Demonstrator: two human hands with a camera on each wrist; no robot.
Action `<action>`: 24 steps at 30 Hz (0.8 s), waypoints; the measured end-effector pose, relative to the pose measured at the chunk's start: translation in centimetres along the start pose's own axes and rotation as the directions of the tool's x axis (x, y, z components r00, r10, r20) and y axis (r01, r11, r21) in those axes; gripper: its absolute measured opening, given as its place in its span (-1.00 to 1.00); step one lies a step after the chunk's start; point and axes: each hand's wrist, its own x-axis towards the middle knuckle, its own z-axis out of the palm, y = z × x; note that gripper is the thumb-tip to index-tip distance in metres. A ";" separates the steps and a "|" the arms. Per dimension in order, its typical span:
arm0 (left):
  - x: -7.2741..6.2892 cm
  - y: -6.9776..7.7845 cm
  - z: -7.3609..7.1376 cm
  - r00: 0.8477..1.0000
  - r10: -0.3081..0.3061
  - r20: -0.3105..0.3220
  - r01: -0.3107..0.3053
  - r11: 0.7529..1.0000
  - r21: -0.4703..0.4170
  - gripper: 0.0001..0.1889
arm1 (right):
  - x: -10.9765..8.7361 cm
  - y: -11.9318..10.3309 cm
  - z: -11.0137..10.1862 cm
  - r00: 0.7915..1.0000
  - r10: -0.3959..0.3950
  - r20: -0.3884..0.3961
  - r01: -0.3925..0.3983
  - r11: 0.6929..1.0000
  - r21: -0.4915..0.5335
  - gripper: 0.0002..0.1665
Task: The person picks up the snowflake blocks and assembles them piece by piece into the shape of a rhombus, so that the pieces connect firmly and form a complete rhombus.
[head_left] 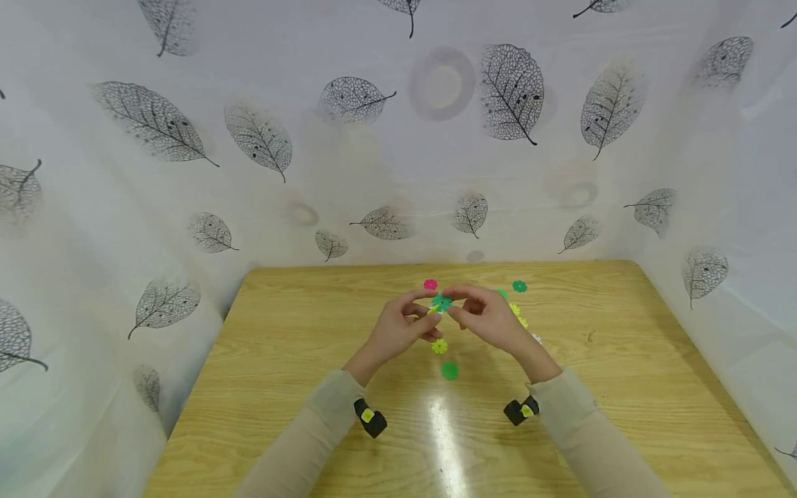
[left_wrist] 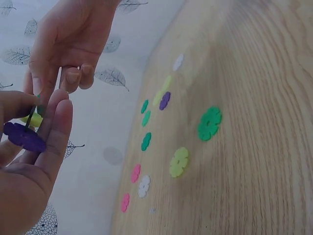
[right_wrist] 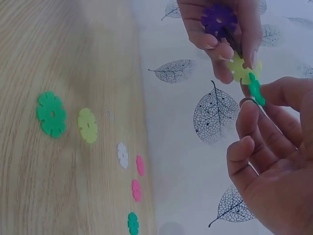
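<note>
Both hands meet above the table around a small cluster of notched, flower-shaped plastic discs. My left hand (head_left: 401, 325) grips the cluster, which has a purple disc (right_wrist: 219, 20) and a yellow disc (right_wrist: 243, 69) in it. A dark piece between those two is seen too narrowly to tell its kind. From the other side my right hand (head_left: 488, 319) pinches a green disc (right_wrist: 256, 90) at its edge. In the right wrist view the green disc stands across the yellow one and touches its rim; how deeply they are slotted together cannot be told.
Loose discs lie on the wooden table (head_left: 299, 332): a green disc (head_left: 450, 371) and a yellow disc (head_left: 439, 346) nearer me, a pink disc (head_left: 430, 284) behind, and a purple disc (left_wrist: 165, 101) among several others. A leaf-printed curtain (head_left: 373, 159) hangs behind the table.
</note>
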 end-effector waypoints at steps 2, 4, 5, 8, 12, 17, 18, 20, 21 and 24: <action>0.0 -0.1 -0.1 1.000 0.003 -0.017 -0.003 1.000 0.002 -0.53 | 0.0 0.2 0.0 1.000 0.008 -0.006 -0.008 1.000 0.000 -0.59; 0.0 -0.3 -0.2 1.000 0.007 -0.031 -0.007 1.000 0.005 -0.54 | 0.0 0.5 -0.1 1.000 0.014 -0.012 -0.014 1.000 0.000 -0.58; 0.0 -0.3 -0.2 0.999 0.006 -0.037 -0.006 1.000 0.007 -0.54 | 0.0 0.7 -0.1 1.000 0.017 -0.014 -0.017 1.000 0.000 -0.58; 0.1 -0.4 -0.4 0.998 -0.005 -0.061 0.006 1.000 0.013 -0.56 | -0.2 1.3 -0.1 0.999 0.032 -0.013 -0.032 0.999 -0.004 -0.61; 0.1 -0.2 -0.5 0.995 -0.032 -0.097 0.035 0.999 0.032 -0.56 | -0.6 2.5 0.1 0.997 0.071 0.000 -0.071 0.997 -0.036 -0.66; 0.1 -0.4 -0.7 0.992 -0.043 -0.116 0.050 0.997 0.059 -0.54 | -1.2 3.6 0.9 0.993 0.115 0.021 -0.110 0.983 -0.148 -0.65; 0.2 -0.4 -0.8 0.992 -0.042 -0.117 0.049 0.997 0.061 -0.54 | -1.3 3.9 1.1 0.993 0.119 0.027 -0.113 0.979 -0.171 -0.64; 0.2 -0.5 -0.8 0.992 -0.037 -0.117 0.045 0.997 0.065 -0.55 | -1.5 4.5 1.5 0.990 0.131 0.041 -0.120 0.970 -0.210 -0.62; 0.2 -0.6 -0.8 0.993 -0.034 -0.117 0.042 0.997 0.067 -0.55 | -1.5 4.8 1.8 0.989 0.138 0.050 -0.124 0.967 -0.222 -0.62; 0.1 -0.6 -0.9 0.993 -0.026 -0.115 0.035 0.997 0.071 -0.56 | -1.6 5.7 2.4 0.986 0.145 0.079 -0.122 0.962 -0.243 -0.61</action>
